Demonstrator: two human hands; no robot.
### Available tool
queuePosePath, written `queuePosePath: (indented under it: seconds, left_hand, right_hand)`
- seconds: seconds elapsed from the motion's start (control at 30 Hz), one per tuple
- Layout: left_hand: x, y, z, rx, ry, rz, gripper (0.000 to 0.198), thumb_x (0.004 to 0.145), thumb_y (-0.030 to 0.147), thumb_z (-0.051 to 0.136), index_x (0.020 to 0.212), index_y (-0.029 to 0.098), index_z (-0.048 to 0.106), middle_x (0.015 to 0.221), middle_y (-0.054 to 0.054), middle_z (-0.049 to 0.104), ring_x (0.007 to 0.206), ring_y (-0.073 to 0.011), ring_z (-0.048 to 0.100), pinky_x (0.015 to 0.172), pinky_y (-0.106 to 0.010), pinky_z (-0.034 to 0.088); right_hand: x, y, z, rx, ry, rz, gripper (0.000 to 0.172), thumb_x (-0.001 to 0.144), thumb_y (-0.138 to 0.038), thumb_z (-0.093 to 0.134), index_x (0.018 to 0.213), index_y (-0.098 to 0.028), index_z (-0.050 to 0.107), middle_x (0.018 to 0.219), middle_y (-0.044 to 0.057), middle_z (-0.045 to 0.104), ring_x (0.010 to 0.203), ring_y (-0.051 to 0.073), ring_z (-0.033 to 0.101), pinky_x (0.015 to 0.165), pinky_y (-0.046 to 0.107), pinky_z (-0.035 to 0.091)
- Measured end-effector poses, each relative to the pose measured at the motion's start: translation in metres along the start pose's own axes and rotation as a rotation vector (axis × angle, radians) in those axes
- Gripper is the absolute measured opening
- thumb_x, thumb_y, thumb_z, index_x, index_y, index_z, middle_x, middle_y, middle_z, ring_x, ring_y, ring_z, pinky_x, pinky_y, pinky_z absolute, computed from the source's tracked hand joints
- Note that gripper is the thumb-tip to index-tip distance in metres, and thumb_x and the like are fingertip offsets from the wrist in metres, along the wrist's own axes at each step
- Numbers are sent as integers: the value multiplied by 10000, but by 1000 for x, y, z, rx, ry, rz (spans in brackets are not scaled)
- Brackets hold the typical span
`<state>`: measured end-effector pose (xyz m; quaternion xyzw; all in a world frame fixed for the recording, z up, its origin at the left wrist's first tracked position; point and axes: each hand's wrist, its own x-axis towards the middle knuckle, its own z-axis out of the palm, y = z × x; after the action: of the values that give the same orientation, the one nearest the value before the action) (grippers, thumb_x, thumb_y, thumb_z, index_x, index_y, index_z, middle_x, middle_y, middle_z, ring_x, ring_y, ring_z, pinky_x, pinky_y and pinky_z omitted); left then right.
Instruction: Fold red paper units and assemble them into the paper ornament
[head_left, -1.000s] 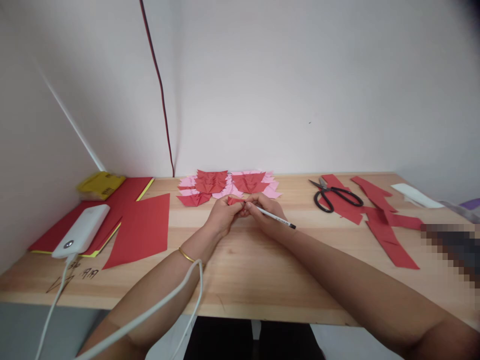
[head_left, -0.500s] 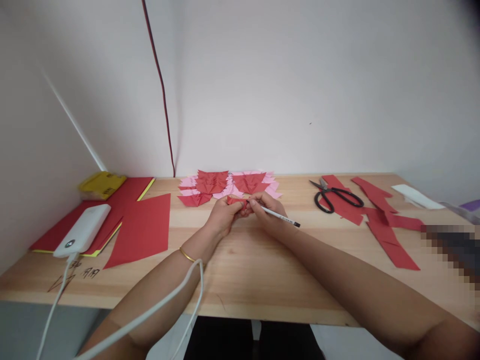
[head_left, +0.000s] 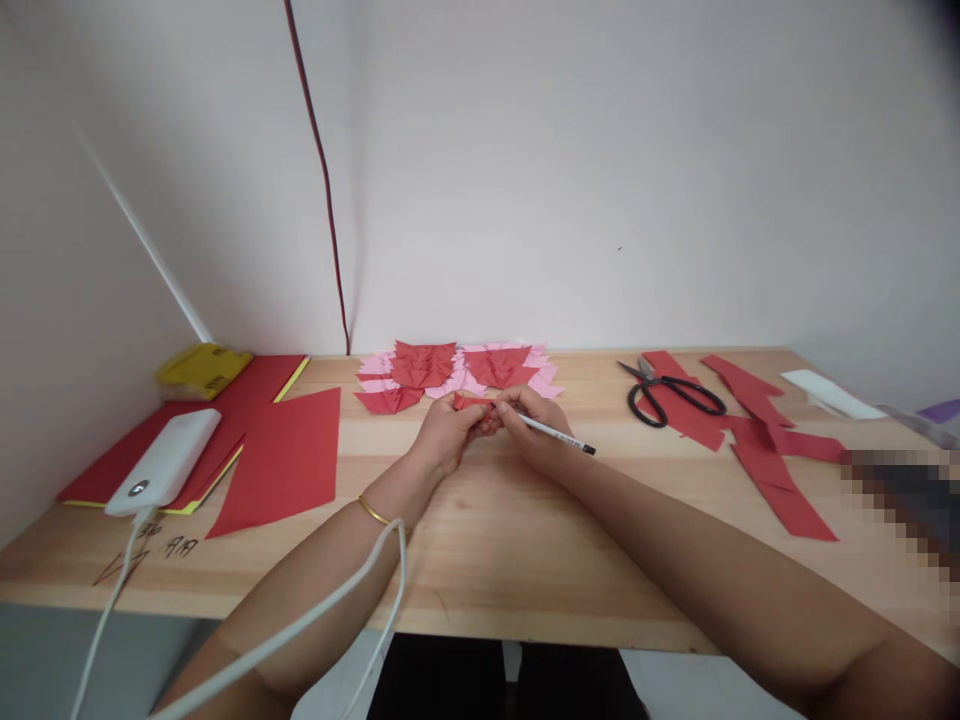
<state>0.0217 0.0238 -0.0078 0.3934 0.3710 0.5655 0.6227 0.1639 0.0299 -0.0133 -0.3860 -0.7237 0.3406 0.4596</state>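
Left hand (head_left: pixel 442 428) and right hand (head_left: pixel 534 420) together, mid-desk (head_left: pixel 585 590), nearer the back edge.
Red sheets (head_left: pixel 283 462) lie toward the left edge; the left hand pinches a small folded red paper (head_left: pixel 466 402); the right grips a pencil (head_left: pixel 551 432), tip beside it; bare wood (head_left: pixel 502 550) runs to the front edge; scissors (head_left: pixel 651 380) and red strips (head_left: pixel 784 490) lie toward the back right corner.

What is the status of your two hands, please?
Left hand pinching small red paper. Right hand gripping white pencil. White cable crossing in front of left forearm.
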Motion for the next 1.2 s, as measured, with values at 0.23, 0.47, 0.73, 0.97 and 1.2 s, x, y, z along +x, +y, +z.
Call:
queuePosePath:
  seconds: [0.23,0.47,0.73,0.97,1.2]
  left_hand:
    - [2,-1,-2,16,27,-7,133,578,145,672,595,127,541,501,9,547,493,-100,512,550,-256,422]
    - [2,-1,-2,6,54,-38,172,561,152,699,632,128,543,528,9,565,499,-99,518,569,-270,447]
    - [1,0,-1,6,66,-27,167,568,135,692,638,125,541,523,5,572,504,-104,535,571,-263,448]
    - [2,-2,-3,0,33,-15,137,584,135,679,613,121,546,503,2,560,497,-105,527,562,-261,441]
    - [2,-2,-3,-2,31,-22,145,586,136,685,628,117,546,522,3,576,504,-100,530,566,-256,442]
  right_hand:
    - [-1,5,1,-36,13,10,142,876,-334,482,882,-213,556,769,30,704,718,166,684,645,277,530]
    - [-1,8,1,1,5,18,142,874,-347,488,893,-225,559,789,29,709,735,173,690,654,286,540]
    - [0,5,1,-43,25,-2,135,865,-331,495,871,-220,573,767,14,700,710,161,682,639,270,522]
    - [-1,8,1,-63,20,11,148,879,-338,477,897,-218,563,790,33,708,731,171,685,657,283,525]
    - [0,5,0,-47,13,23,149,872,-336,489,889,-210,568,779,29,705,725,165,688,639,264,520]
